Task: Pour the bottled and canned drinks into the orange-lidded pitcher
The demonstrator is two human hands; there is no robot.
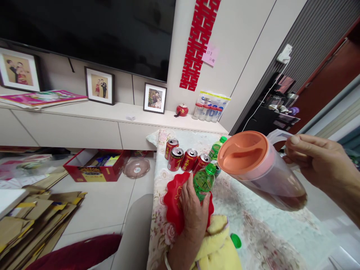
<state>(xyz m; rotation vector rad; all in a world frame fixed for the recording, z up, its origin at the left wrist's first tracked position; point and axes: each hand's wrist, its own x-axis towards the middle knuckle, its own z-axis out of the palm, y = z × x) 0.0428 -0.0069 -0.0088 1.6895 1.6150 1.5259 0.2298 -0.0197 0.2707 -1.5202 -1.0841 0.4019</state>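
Observation:
My right hand (320, 159) is closed round the handle of a clear plastic pitcher (270, 187) with an orange lid (244, 152). The pitcher is tilted, with brown liquid lying in its lower end. My left hand (194, 206) grips a green plastic bottle (203, 183), capped in green, over a red scalloped tray (173, 200). Several red drink cans (189, 160) stand behind the tray. Beside them is a second green bottle (216, 149), partly hidden by the pitcher. A yellow cloth (219, 251) and a loose green lid (235, 240) lie on the near side.
A flowered cloth covers the table (258, 232). Behind it runs a low white cabinet (104, 116) with framed photos, a red jar (182, 110) and glass jars (206, 112). On the floor at left are a red box (94, 168), a clear dish (137, 167) and flattened cardboard (42, 213).

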